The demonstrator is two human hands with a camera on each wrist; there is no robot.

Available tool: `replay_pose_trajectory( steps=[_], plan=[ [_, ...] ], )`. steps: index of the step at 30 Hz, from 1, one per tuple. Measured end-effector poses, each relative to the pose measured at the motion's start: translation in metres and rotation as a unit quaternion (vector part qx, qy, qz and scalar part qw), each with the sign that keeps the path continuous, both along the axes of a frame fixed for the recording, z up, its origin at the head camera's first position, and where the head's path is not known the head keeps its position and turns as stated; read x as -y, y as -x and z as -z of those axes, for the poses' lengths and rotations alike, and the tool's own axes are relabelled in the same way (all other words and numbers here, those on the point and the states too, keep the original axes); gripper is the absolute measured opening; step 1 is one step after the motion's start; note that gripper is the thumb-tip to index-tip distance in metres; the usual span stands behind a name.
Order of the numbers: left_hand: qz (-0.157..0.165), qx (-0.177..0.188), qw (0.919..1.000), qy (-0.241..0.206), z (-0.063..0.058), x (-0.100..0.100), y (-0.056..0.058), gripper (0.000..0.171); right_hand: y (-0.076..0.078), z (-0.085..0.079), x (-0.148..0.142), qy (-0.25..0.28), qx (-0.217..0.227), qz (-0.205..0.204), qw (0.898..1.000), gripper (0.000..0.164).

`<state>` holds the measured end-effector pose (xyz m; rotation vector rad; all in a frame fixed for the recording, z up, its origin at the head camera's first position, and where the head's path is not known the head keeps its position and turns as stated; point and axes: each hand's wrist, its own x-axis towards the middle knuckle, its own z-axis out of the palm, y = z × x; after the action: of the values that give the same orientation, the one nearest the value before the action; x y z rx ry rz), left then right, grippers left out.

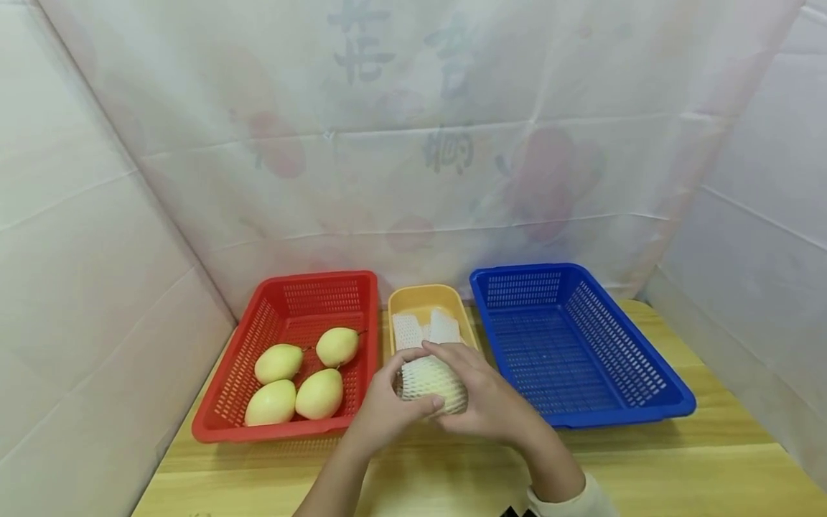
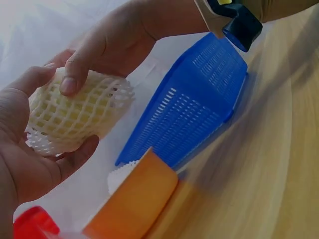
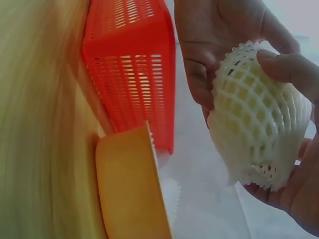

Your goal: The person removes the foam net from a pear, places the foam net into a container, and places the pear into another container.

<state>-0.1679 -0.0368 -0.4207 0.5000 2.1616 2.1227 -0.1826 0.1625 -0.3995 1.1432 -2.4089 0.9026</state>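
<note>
A pale yellow pear in a white foam net (image 1: 434, 382) is held up between both hands in front of the yellow tray. The left hand (image 1: 386, 408) grips its left side, thumb across the near face. My right hand (image 1: 486, 393) holds the other side with curled fingers. In the left wrist view, the netting (image 2: 79, 109) wraps the pear's body, and the right thumb presses on top. From the right wrist, the net (image 3: 259, 109) shows a loose, open end at the bottom. Flat white foam nets (image 1: 444, 327) lie in the yellow tray (image 1: 423, 294) behind the hands.
On the left, a red basket (image 1: 278, 432) holds several bare pears (image 1: 319, 393). A blue basket (image 1: 549, 352) stands on the right of the wooden table (image 1: 452, 474). Behind hangs a pale printed cloth (image 1: 413, 187), with white side walls.
</note>
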Motion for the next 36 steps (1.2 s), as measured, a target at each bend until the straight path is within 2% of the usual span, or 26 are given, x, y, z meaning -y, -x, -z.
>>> replay_pose_trajectory(
  steps=[5,8,11,14,16,21,25,28,32,35,36],
  plan=[
    [0.017,0.033,0.9973,-0.063,0.009,0.003,0.005,0.055,-0.001,0.003,-0.001,-0.006,0.024,0.006,1.000,0.096],
    [0.019,0.046,0.9960,-0.073,0.011,0.004,0.007,0.054,-0.002,0.003,-0.003,-0.009,0.049,-0.001,0.999,0.095],
    [0.011,0.034,0.9987,-0.036,0.010,0.005,0.005,0.055,-0.004,0.004,-0.004,-0.020,0.082,-0.004,0.996,0.096],
    [-0.004,0.002,0.9994,0.033,0.006,0.002,-0.001,0.057,-0.005,0.005,-0.003,-0.034,0.109,-0.003,0.993,0.099],
    [-0.015,-0.016,0.9967,0.078,0.003,0.000,-0.004,0.057,-0.005,0.006,-0.003,-0.039,0.123,-0.002,0.992,0.102],
    [-0.039,-0.043,0.9869,0.150,-0.001,-0.005,-0.009,0.058,-0.006,0.008,-0.004,-0.053,0.179,0.000,0.982,0.111],
    [-0.034,-0.087,0.9704,0.223,0.001,-0.010,-0.011,0.060,-0.005,0.008,-0.009,-0.069,0.227,-0.024,0.971,0.112],
    [-0.023,-0.119,0.9567,0.265,0.005,-0.012,-0.012,0.062,-0.004,0.006,-0.015,-0.085,0.221,-0.050,0.970,0.104],
    [-0.039,-0.153,0.9333,0.322,0.011,-0.015,-0.013,0.065,-0.003,0.003,-0.021,-0.063,0.197,-0.081,0.975,0.078],
    [-0.056,-0.168,0.9131,0.368,0.016,-0.018,-0.011,0.065,-0.001,0.003,-0.021,-0.037,0.195,-0.074,0.977,0.053],
    [-0.057,-0.169,0.9087,0.377,0.018,-0.019,-0.010,0.065,0.000,0.003,-0.020,-0.035,0.198,-0.066,0.977,0.047]
  ],
)
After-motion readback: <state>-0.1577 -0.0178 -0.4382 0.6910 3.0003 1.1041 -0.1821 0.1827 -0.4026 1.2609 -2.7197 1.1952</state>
